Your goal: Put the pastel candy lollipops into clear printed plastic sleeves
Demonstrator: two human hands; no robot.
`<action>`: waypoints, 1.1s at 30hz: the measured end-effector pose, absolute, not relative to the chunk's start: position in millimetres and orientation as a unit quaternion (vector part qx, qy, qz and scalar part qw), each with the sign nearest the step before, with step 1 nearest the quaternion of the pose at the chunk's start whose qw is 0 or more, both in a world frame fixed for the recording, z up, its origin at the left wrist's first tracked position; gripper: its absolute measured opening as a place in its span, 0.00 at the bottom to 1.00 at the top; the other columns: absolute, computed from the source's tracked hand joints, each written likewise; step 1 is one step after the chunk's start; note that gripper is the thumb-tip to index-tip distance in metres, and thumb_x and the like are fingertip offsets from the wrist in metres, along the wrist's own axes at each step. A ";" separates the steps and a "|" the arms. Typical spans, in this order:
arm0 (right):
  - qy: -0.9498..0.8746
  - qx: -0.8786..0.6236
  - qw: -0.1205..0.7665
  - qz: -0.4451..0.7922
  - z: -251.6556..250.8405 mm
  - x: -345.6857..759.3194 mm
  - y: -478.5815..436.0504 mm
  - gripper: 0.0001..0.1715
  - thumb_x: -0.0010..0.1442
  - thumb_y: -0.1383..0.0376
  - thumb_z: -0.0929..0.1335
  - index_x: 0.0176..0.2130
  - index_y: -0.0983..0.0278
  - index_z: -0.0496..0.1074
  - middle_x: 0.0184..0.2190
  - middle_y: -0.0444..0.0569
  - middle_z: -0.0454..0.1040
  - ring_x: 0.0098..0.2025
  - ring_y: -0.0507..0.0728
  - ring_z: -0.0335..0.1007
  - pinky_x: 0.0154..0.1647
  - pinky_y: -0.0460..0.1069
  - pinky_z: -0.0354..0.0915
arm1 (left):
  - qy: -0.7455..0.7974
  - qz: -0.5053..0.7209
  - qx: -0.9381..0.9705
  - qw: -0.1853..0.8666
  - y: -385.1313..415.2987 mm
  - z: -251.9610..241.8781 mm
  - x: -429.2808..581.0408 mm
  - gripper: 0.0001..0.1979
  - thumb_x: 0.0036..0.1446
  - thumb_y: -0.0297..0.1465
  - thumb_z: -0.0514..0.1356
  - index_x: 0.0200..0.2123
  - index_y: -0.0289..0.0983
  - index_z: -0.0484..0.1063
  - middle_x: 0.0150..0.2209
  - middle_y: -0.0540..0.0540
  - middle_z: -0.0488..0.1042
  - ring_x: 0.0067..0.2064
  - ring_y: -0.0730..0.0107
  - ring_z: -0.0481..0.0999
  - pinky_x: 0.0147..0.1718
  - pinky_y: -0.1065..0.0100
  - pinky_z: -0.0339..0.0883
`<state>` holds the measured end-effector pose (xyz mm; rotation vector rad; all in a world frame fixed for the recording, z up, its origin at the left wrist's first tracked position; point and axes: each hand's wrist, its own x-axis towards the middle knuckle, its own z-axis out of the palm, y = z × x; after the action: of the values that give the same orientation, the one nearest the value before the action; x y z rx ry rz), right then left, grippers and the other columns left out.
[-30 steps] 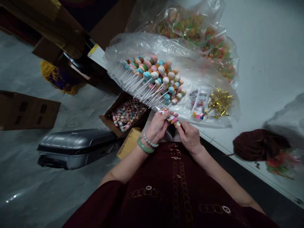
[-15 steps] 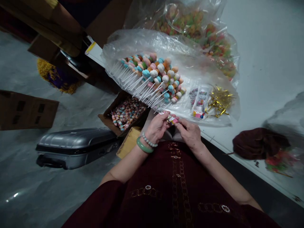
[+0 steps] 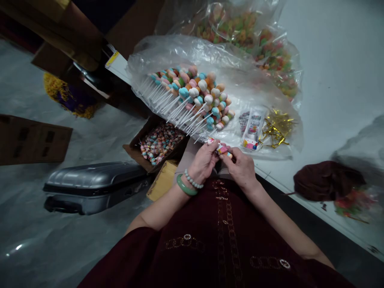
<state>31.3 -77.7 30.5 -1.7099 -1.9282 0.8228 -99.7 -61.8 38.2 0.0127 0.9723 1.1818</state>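
Close to my body, at the table's near edge, both hands pinch a small printed candy wrapper (image 3: 223, 149) with pink, white and yellow patches. My left hand (image 3: 206, 159), with a green bangle and a beaded bracelet at its wrist, is closed on one side of it. The fingers of my right hand (image 3: 241, 165) are closed on the other side. What the wrapper contains cannot be made out. Just beyond lie marshmallow lollipops (image 3: 195, 92) in a pile, their white sticks towards me. To their right are flat printed wrappers (image 3: 252, 129) and gold twist ties (image 3: 278, 127).
Clear plastic bags of gummy candy (image 3: 240, 32) lie at the back of the white table (image 3: 327, 80). A cardboard box of wrapped candies (image 3: 160, 144) stands below left, near a grey suitcase (image 3: 96, 182). A dark brown cloth (image 3: 327, 181) lies at right. Another person's arm (image 3: 81, 26) shows top left.
My left hand has moved slightly right, closer to my right hand. The wrapper has turned between the fingers, showing more of its coloured print.
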 end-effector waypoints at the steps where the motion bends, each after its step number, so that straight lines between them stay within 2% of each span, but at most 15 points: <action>1: -0.679 -0.604 0.229 0.349 31.4 35.6 -78.2 0.17 0.59 0.55 0.67 0.45 0.62 0.74 0.26 0.45 0.76 0.25 0.53 0.67 0.28 0.47 0.56 | 0.441 0.537 -0.005 0.719 -58.9 38.3 -104.1 0.06 0.57 0.29 0.63 0.32 0.33 0.69 0.30 0.47 0.74 0.31 0.74 0.75 0.33 0.71 0.68; 3: -0.654 -0.586 0.243 0.412 31.8 42.5 -80.5 0.13 0.59 0.58 0.67 0.41 0.61 0.74 0.25 0.43 0.74 0.25 0.52 0.66 0.29 0.47 0.58 | 0.439 0.550 -0.012 0.711 -54.4 38.5 -112.3 0.07 0.57 0.30 0.63 0.34 0.33 0.69 0.32 0.47 0.74 0.34 0.71 0.77 0.36 0.69 0.69; 6: -0.653 -0.585 0.254 0.408 30.5 42.8 -85.5 0.10 0.60 0.61 0.65 0.30 0.61 0.73 0.23 0.43 0.71 0.25 0.52 0.65 0.30 0.48 0.58 | 0.426 0.557 0.012 0.713 -53.3 39.1 -116.6 0.09 0.56 0.32 0.65 0.36 0.34 0.69 0.33 0.47 0.74 0.36 0.70 0.77 0.35 0.69 0.70; 9: -0.653 -0.585 0.267 0.398 29.0 30.9 -88.1 0.09 0.58 0.63 0.65 0.28 0.61 0.71 0.21 0.43 0.69 0.25 0.52 0.62 0.30 0.48 0.57 | 0.410 0.564 0.040 0.715 -57.4 40.5 -110.5 0.11 0.55 0.32 0.66 0.38 0.35 0.69 0.32 0.48 0.74 0.36 0.70 0.78 0.37 0.69 0.70; 12: -0.582 -0.582 0.293 0.486 27.6 17.3 -86.0 0.08 0.56 0.62 0.65 0.26 0.61 0.69 0.19 0.41 0.65 0.23 0.51 0.59 0.26 0.47 0.55 | 0.409 0.577 0.043 0.706 -61.2 42.7 -103.6 0.11 0.55 0.34 0.66 0.39 0.35 0.70 0.32 0.49 0.74 0.39 0.70 0.78 0.42 0.68 0.70; 15: -0.403 -0.555 0.332 0.648 26.9 12.6 -81.1 0.09 0.53 0.58 0.68 0.27 0.61 0.69 0.16 0.38 0.60 0.17 0.48 0.49 0.17 0.44 0.46 | 0.418 0.570 0.023 0.707 -60.9 43.1 -103.9 0.12 0.56 0.36 0.65 0.38 0.35 0.71 0.31 0.48 0.74 0.39 0.69 0.78 0.44 0.66 0.70; 18: -0.287 -0.525 0.353 0.719 26.9 17.4 -75.8 0.13 0.49 0.57 0.72 0.28 0.62 0.69 0.15 0.36 0.57 0.15 0.45 0.41 0.14 0.43 0.36 | 0.409 0.534 0.004 0.740 -57.7 39.6 -111.8 0.12 0.56 0.37 0.65 0.35 0.33 0.71 0.29 0.47 0.73 0.35 0.70 0.77 0.43 0.64 0.71; 20: -0.284 -0.530 0.345 0.720 26.2 22.5 -73.0 0.12 0.48 0.57 0.72 0.28 0.62 0.69 0.14 0.35 0.57 0.15 0.45 0.40 0.14 0.43 0.35 | 0.415 0.534 0.011 0.737 -55.7 36.1 -118.7 0.10 0.55 0.33 0.66 0.34 0.33 0.71 0.29 0.49 0.74 0.32 0.73 0.75 0.40 0.66 0.71; 22: -0.338 -0.549 0.333 0.688 24.8 26.7 -72.4 0.11 0.49 0.58 0.71 0.26 0.62 0.69 0.14 0.37 0.57 0.15 0.46 0.44 0.15 0.44 0.40 | 0.432 0.555 0.033 0.710 -54.4 33.0 -124.0 0.08 0.52 0.29 0.68 0.34 0.33 0.72 0.29 0.50 0.74 0.30 0.76 0.74 0.38 0.69 0.70; 26: -0.591 -0.594 0.314 0.446 22.1 28.5 -79.6 0.09 0.55 0.61 0.66 0.26 0.62 0.71 0.20 0.44 0.67 0.23 0.52 0.60 0.26 0.47 0.56 | 0.451 0.563 0.076 0.689 -55.9 30.9 -123.8 0.12 0.47 0.27 0.70 0.35 0.33 0.73 0.30 0.50 0.75 0.29 0.78 0.73 0.36 0.72 0.68; 29: -0.693 -0.577 0.288 0.322 22.0 25.2 -86.8 0.11 0.59 0.62 0.63 0.29 0.61 0.72 0.26 0.48 0.73 0.28 0.54 0.65 0.32 0.50 0.59 | 0.452 0.562 0.095 0.686 -60.3 32.4 -116.5 0.15 0.43 0.27 0.72 0.36 0.33 0.75 0.31 0.48 0.77 0.31 0.76 0.75 0.38 0.72 0.68; 31: -0.668 -0.571 0.303 0.368 22.6 23.4 -88.1 0.10 0.59 0.61 0.64 0.30 0.61 0.72 0.26 0.47 0.73 0.28 0.54 0.65 0.32 0.49 0.60 | 0.447 0.551 0.097 0.698 -63.3 33.4 -112.5 0.16 0.42 0.28 0.73 0.36 0.32 0.76 0.32 0.47 0.78 0.33 0.74 0.76 0.39 0.71 0.68; 33: -0.567 -0.571 0.336 0.489 24.0 23.3 -85.5 0.09 0.58 0.59 0.66 0.30 0.61 0.72 0.21 0.43 0.68 0.23 0.52 0.60 0.26 0.47 0.58 | 0.435 0.528 0.090 0.724 -65.3 33.3 -111.2 0.13 0.44 0.31 0.72 0.33 0.32 0.76 0.31 0.47 0.77 0.32 0.73 0.76 0.39 0.70 0.68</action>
<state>23.3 -85.5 24.0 -1.4892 -1.4784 1.2762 -111.2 -65.3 33.3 0.1985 0.9610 1.1646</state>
